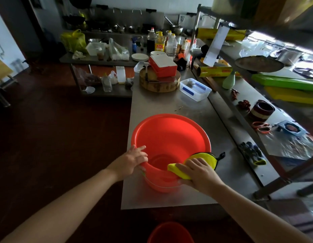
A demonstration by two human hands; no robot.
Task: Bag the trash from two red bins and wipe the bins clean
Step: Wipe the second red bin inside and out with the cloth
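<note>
A red bin stands on the near end of the steel table, its inside bare. My left hand grips its near left rim, fingers curled over the edge. Over the near right rim my right hand presses a yellow cloth with a dark border, thumb underneath on the outer wall. A second red bin stands on the floor below the table's front edge, only its top showing.
Farther along the table lie a clear plastic tub, a round wooden chopping block and a red box. A shelf rack with cling-film rolls, scissors and dark gloves runs along the right. Dark floor lies left.
</note>
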